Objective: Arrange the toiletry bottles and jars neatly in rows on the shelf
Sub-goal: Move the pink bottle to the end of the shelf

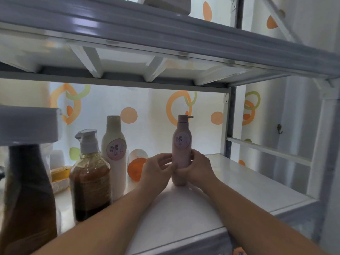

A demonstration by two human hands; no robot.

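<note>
a: fig. 1, centre. what holds the pink bottle (181,150)?

b: both hands. the right hand (199,168) curls its fingers round the lower body from the right. the left hand (156,168) pinches the same part from the left. the bottle stands upright, base on the shelf (248,181), label facing outward.

a: why two hands?

b: likely to square the tall, narrow bottle and turn its label forward before letting go. it stands apart from the others, so the row is not yet closed.

a: neighbours?

b: to the left, a white bottle (115,162) with a like label, an amber pump bottle (90,181) in front of it, and a dark brown bottle (27,199) nearest the camera. an orange jar (137,167), possibly lying on its side (the view is dim), sits between the white bottle and the left hand, in the path of any leftward slide.
</note>
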